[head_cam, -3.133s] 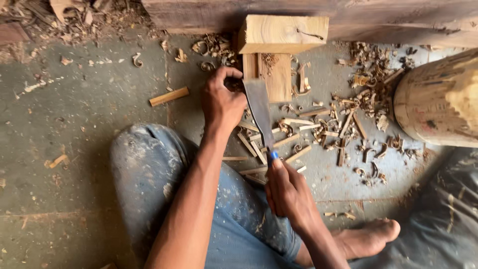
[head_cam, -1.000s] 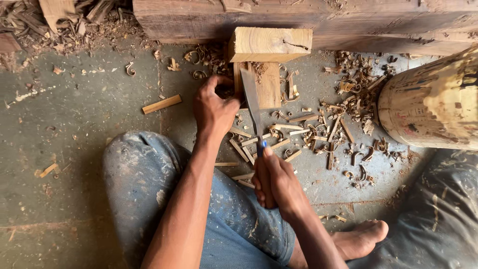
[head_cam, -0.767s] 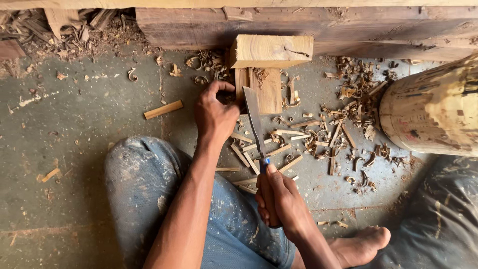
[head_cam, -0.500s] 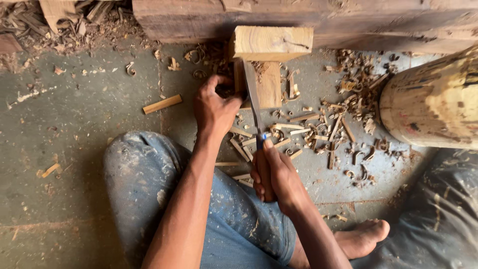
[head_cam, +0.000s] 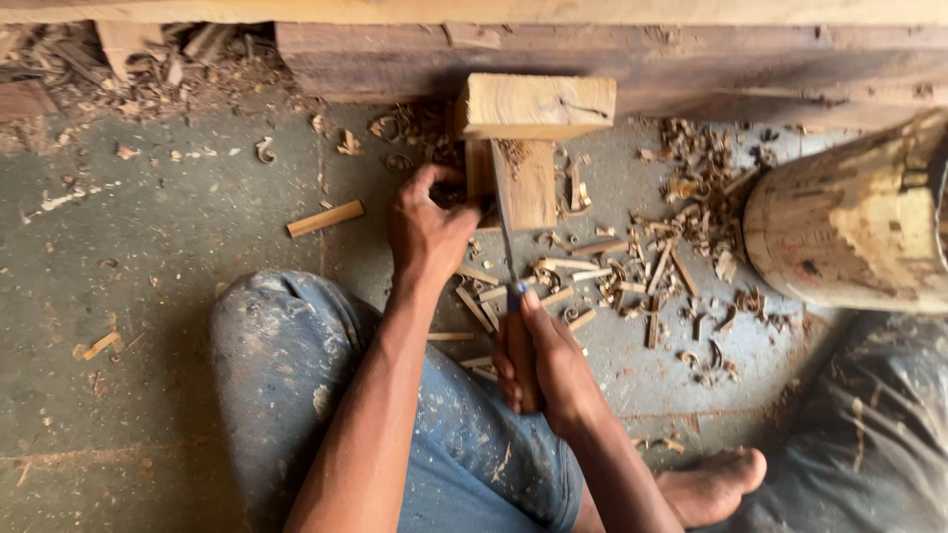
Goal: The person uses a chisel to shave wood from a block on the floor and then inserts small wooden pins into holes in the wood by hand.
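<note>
The right hand's [head_cam: 541, 363] grip is closed around a long grey metal blade's [head_cam: 505, 237] handle. Just beyond it, the left hand [head_cam: 427, 229] grips a pale upright wooden block [head_cam: 523, 183], blade edge against the block.

I'm steadying a pale wood block [head_cam: 523, 183] standing upright under my left hand [head_cam: 427, 229], blade [head_cam: 504, 232] in my right hand [head_cam: 538, 360] biting its edge.

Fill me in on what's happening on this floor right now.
A person sits on the concrete floor carving wood. The left hand steadies a small upright wood piece that stands against a wooden block. The right hand grips a knife by its handle, blade edge against the piece's side. Wood shavings lie scattered around, and a large log lies to the right.
</note>
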